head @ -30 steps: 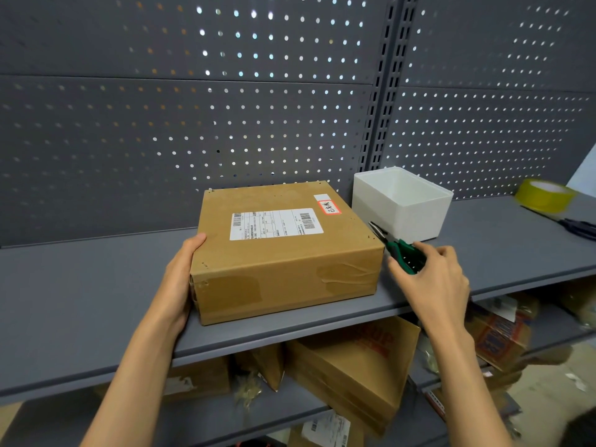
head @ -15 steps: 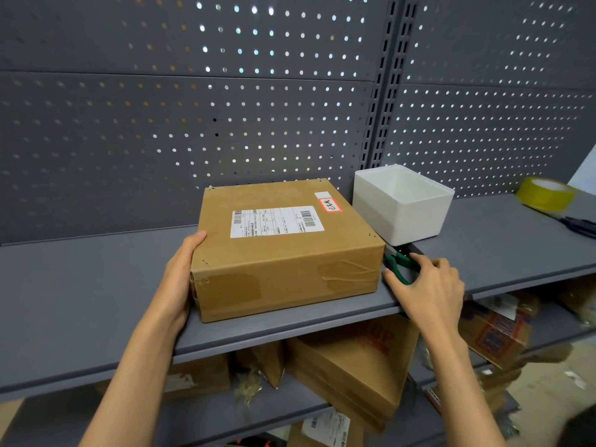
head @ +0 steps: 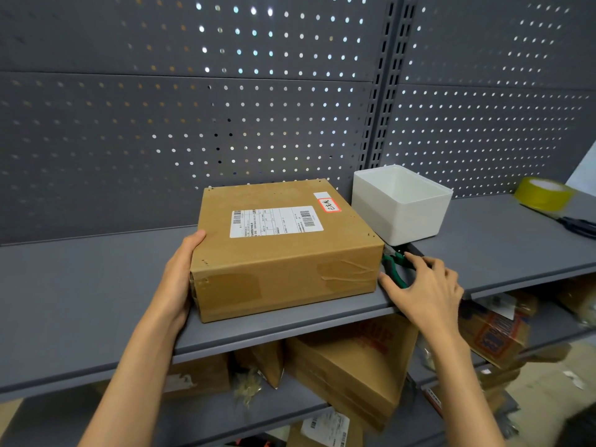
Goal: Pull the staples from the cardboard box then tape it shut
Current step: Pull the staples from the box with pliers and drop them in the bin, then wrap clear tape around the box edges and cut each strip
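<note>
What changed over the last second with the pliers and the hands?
The right hand lowered the green-handled pliers to the shelf between the cardboard box and the white bin; its fingers now rest on them, loosened. The left hand stayed against the box's left side; box, bin and tape roll unmoved.
</note>
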